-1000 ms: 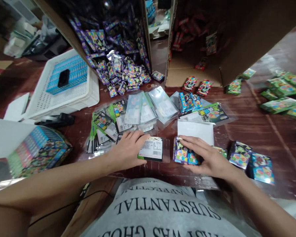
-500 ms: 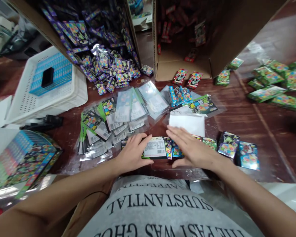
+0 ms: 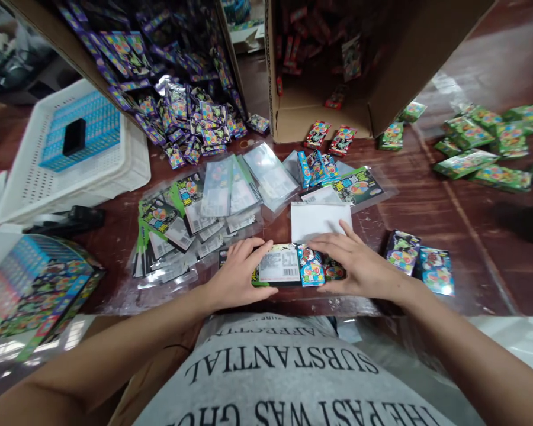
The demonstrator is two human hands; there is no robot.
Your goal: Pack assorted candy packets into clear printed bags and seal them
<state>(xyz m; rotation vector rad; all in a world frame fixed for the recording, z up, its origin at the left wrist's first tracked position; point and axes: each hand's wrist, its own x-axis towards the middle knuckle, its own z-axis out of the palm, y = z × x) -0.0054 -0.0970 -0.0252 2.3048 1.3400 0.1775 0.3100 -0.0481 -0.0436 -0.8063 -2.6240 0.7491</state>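
My left hand (image 3: 240, 272) is closed around the left part of a flat black-and-green printed pack (image 3: 279, 265) with a white barcode label. Its thumb lies along the near edge, its fingers along the far edge. Against the pack's right end stands a small blue printed box (image 3: 311, 267). Beside that, a darker red-and-green box (image 3: 333, 270) is partly covered by my right hand (image 3: 359, 260), which is closed on these small boxes with the thumb at the near side. Just behind lies a white paper sheet (image 3: 320, 218).
Printed clear bags (image 3: 164, 228) are fanned out at left. Behind stand cartons of purple packets (image 3: 177, 112) and red boxes (image 3: 344, 139). Purple (image 3: 402, 251) and blue boxes (image 3: 436, 269) lie right, green boxes (image 3: 468, 133) farther off. A white basket (image 3: 128, 157) is left.
The row of small boxes has shifted left against the pack, with a blue box now at its end. My right hand has curled round the boxes. The view has shifted slightly.
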